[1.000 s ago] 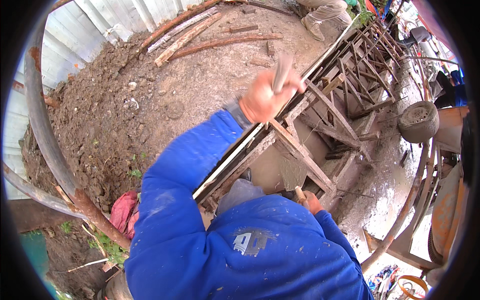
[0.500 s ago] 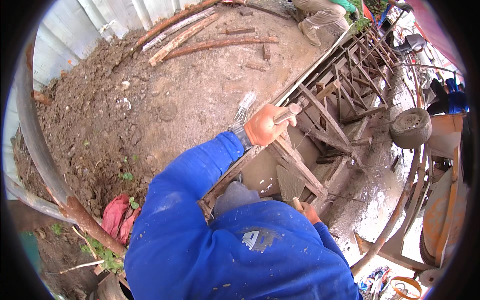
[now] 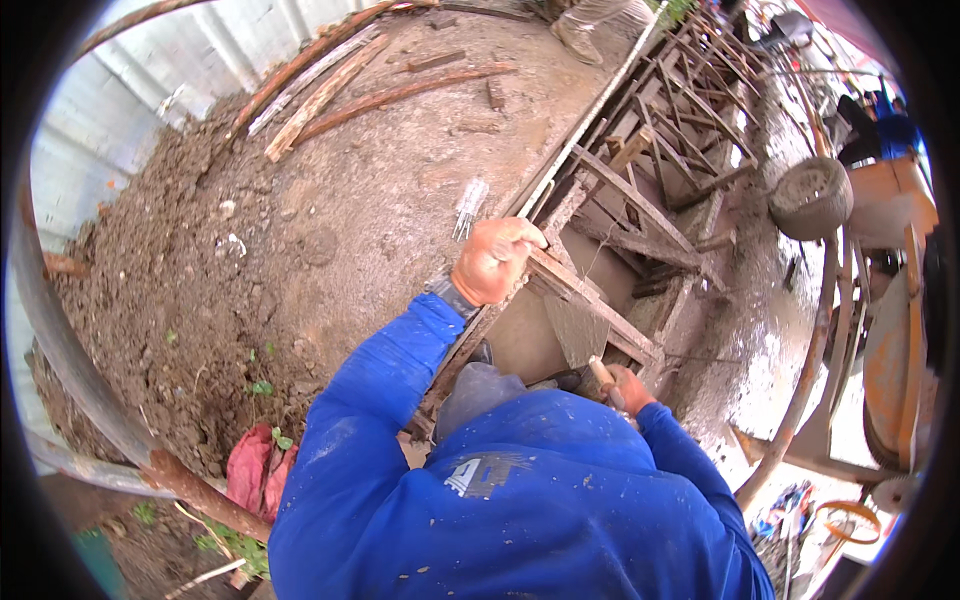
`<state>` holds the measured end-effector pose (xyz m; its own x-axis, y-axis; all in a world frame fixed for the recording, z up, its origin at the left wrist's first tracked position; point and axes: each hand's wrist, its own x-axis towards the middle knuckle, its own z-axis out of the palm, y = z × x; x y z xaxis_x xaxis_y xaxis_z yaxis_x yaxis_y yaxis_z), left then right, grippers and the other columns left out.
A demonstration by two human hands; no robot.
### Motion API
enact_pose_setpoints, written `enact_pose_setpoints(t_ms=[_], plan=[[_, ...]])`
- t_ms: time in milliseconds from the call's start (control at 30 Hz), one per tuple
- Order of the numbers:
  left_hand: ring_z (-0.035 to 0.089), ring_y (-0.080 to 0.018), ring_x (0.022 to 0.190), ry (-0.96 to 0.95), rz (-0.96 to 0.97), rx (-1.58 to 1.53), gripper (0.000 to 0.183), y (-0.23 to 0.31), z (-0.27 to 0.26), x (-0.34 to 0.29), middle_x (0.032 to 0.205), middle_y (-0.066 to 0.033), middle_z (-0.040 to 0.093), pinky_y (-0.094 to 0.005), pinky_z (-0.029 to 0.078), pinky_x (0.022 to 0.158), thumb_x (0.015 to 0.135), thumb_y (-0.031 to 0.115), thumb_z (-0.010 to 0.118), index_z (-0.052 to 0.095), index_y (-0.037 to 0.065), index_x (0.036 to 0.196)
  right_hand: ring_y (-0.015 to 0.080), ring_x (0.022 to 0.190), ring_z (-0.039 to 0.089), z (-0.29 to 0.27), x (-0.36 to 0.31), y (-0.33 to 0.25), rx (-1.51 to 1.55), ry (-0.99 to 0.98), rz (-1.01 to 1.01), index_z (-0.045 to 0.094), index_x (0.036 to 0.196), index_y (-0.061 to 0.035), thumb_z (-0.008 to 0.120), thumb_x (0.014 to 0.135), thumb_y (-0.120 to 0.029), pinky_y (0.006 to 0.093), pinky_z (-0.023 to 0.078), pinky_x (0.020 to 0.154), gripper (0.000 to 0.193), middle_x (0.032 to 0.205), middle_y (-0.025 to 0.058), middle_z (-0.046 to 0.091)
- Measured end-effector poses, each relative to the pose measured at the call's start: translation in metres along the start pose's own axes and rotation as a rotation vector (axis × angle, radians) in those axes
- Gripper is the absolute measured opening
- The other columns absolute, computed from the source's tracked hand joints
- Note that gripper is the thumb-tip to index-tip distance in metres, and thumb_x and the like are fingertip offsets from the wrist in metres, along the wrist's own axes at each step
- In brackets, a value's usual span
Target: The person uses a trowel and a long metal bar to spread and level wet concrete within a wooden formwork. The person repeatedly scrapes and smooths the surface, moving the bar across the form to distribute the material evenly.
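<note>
Trowel point(image 3: 580, 334) held in right hand point(image 3: 628, 388), near timber brace point(image 3: 598, 306).

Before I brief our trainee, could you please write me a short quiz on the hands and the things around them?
1. Which hand has its grip on the pale-handled trowel?
2. True or false: the muddy wheel is farther right in the picture than the wooden framework.
3. Fill in the colour: the left hand comes out of a ____ sleeve.

Key:
1. The right hand.
2. True.
3. Blue.
</note>
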<state>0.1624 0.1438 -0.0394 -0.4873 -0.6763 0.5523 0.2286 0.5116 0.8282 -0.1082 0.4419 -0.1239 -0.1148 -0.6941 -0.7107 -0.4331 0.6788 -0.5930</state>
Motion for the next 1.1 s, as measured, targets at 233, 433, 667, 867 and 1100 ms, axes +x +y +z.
enact_pose_setpoints(t_ms=[233, 433, 667, 867, 1100], plan=[[0.067, -0.019, 0.081, 0.051, -0.1, -0.112, 0.016, 0.06, -0.005, 0.027, 0.09, -0.0136, 0.071, -0.0303, 0.052, 0.074, 0.093, -0.003, 0.052, 0.068, -0.004, 0.091, 0.0246, 0.063, 0.066, 0.003, 0.003, 0.011, -0.028, 0.093, -0.066, 0.061, 0.109, 0.0049, 0.071, 0.08, -0.016, 0.0392, 0.052, 0.058, 0.038, 0.084, 0.0181, 0.067], [0.057, -0.011, 0.077, -0.107, -0.197, -0.019, 0.019, 0.028, 0.003, 0.025, 0.086, -0.0048, 0.065, -0.0272, 0.046, 0.068, 0.094, 0.0, 0.051, 0.069, 0.0, 0.097, 0.0427, 0.101, 0.065, 0.014, 0.013, 0.052, -0.159, 0.143, -0.167, 0.064, 0.111, 0.0054, 0.072, 0.075, -0.026, 0.0463, 0.05, 0.089, 0.049, 0.105, 0.0274, 0.068], [0.064, -0.0159, 0.083, -0.006, -0.063, -0.109, 0.013, 0.059, 0.024, 0.048, 0.092, -0.0097, 0.07, -0.0291, 0.051, 0.074, 0.093, -0.003, 0.056, 0.069, -0.002, 0.096, 0.0437, 0.101, 0.067, 0.024, -0.011, 0.075, -0.126, 0.184, -0.088, 0.063, 0.11, 0.0078, 0.075, 0.079, -0.029, 0.0471, 0.052, 0.087, 0.049, 0.105, 0.0298, 0.069], [0.063, -0.0191, 0.084, -0.029, -0.112, -0.018, 0.011, 0.003, 0.026, 0.036, 0.091, -0.0102, 0.068, -0.0324, 0.05, 0.076, 0.09, -0.003, 0.058, 0.068, -0.002, 0.094, 0.0335, 0.087, 0.068, 0.012, -0.012, 0.04, 0.219, 0.139, 0.106, 0.067, 0.099, 0.0019, 0.058, 0.096, -0.047, 0.0449, 0.051, 0.078, 0.049, 0.092, 0.0223, 0.07], [0.052, -0.0075, 0.071, 0.049, -0.088, -0.109, 0.014, 0.042, 0.046, 0.073, 0.093, -0.004, 0.063, -0.0243, 0.043, 0.064, 0.093, 0.002, 0.054, 0.067, 0.001, 0.099, 0.0394, 0.092, 0.07, 0.021, -0.01, 0.099, 0.031, 0.225, 0.075, 0.067, 0.103, 0.0027, 0.061, 0.095, -0.039, 0.047, 0.054, 0.079, 0.043, 0.096, 0.0238, 0.071]])
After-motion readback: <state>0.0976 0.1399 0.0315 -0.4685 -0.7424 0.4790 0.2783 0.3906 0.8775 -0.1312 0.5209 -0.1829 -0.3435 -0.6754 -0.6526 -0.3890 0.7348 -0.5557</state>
